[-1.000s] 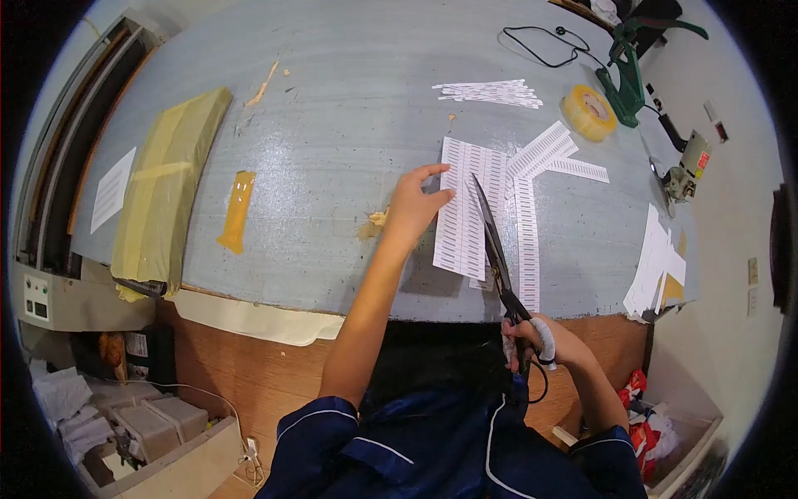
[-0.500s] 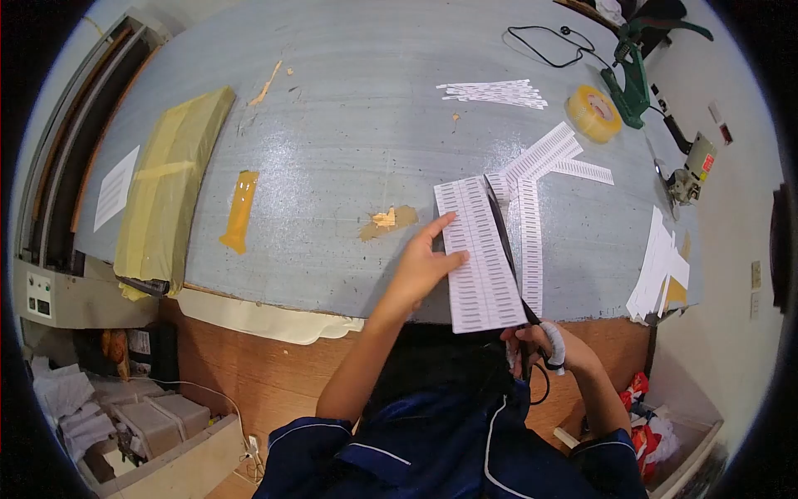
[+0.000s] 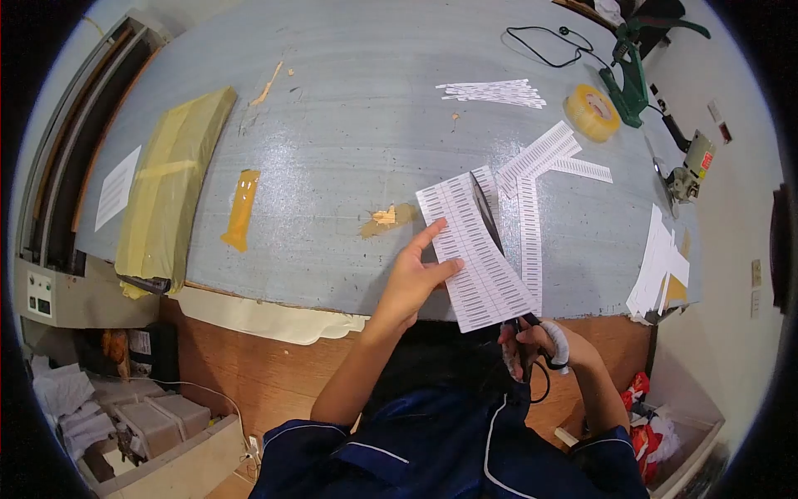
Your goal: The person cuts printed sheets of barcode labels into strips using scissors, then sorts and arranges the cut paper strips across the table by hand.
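My left hand (image 3: 418,281) grips a white sheet of printed labels (image 3: 476,262) by its left edge, thumb on top. The sheet carries columns of short dark lines and is held tilted over the table's front edge. My right hand (image 3: 539,343) is closed round the handles of black scissors (image 3: 485,208). One long blade lies across the sheet's upper right part, with a narrow piece of paper showing to the right of it. The lower part of the scissors is partly hidden by the sheet. Cut label strips (image 3: 530,241) lie on the table just beyond.
A pile of thin paper strips (image 3: 492,93) and a tape roll (image 3: 593,113) lie farther back. A green hand tool (image 3: 630,83) and a metal tape dispenser (image 3: 688,176) stand at right. White paper pieces (image 3: 652,268) rest near the right corner. A yellow-wrapped package (image 3: 170,191) lies at left.
The sheet has tilted and shifted left in my left hand. The scissors blade now lies over the sheet instead of along its right edge.
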Action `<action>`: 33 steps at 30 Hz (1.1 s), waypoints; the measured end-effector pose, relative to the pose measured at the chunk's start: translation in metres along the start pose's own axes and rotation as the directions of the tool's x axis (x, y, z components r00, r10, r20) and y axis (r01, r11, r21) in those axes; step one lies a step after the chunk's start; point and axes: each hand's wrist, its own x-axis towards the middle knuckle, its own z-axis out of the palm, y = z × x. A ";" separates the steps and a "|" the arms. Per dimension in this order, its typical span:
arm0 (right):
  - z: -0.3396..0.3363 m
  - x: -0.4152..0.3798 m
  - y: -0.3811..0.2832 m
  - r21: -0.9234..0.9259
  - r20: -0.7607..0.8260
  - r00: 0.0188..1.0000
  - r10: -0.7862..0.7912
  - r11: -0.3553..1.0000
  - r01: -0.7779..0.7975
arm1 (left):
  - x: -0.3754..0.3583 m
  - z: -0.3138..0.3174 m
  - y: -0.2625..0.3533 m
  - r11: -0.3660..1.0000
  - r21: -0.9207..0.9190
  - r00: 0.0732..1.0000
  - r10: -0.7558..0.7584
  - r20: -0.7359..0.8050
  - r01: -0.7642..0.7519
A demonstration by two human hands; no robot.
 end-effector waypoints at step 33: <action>-0.001 0.014 0.017 -0.307 -0.254 0.904 -0.344 0.915 0.261 | -0.025 0.021 0.028 0.904 0.262 0.941 0.321 0.110 -0.339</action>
